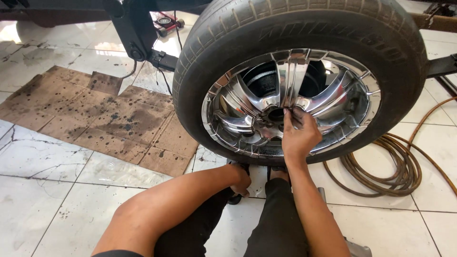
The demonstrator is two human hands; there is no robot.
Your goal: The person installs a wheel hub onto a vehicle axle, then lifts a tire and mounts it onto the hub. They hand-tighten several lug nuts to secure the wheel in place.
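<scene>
arms bare – no sleeves | black trousers [278, 223] | dark sandals [236, 197]

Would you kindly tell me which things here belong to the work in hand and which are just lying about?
In hand:
right hand at the hub
shiny chrome spoked wheel
black rubber tyre

Lying about:
coiled brown hose
oil-stained brown cardboard sheets
small red tool
left hand, resting low

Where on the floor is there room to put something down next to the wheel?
Bare tile lies lower left, between the stained cardboard and the person's left arm. More bare tile shows lower right, below the coiled hose. It is crowded under the tyre, where the left hand and both knees sit, and at the hub, where the right hand works.
</scene>
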